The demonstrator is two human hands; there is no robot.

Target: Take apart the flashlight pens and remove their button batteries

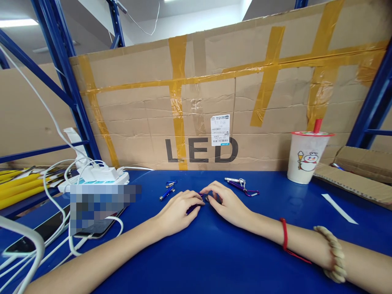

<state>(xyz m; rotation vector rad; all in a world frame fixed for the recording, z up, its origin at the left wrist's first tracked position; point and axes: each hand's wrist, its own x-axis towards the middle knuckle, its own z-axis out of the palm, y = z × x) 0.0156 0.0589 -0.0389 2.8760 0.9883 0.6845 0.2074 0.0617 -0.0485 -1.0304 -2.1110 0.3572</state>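
Observation:
My left hand [180, 208] rests low over the blue table [196, 261], fingers curled round a small purple piece [192, 208] that is mostly hidden. Facing it, my right hand [226, 202] is bent, with thumb and fingers closed around something small and dark [207, 198]; its kind is hidden. The fingertips of both hands nearly meet. Just beyond the left hand lies a small blue metal tube [165, 194] with a clasp, and a smaller blue piece [170, 183]. Past the right hand are a silver tube [232, 179] with a ring and a purple carabiner [251, 193].
A cardboard sheet [137, 122] stands behind the table. At right are a drink cup [308, 159] with a red straw, a white strip [339, 208] and an open cardboard box [358, 177]. White cables, a power strip [124, 179] and phones [94, 232] crowd the left.

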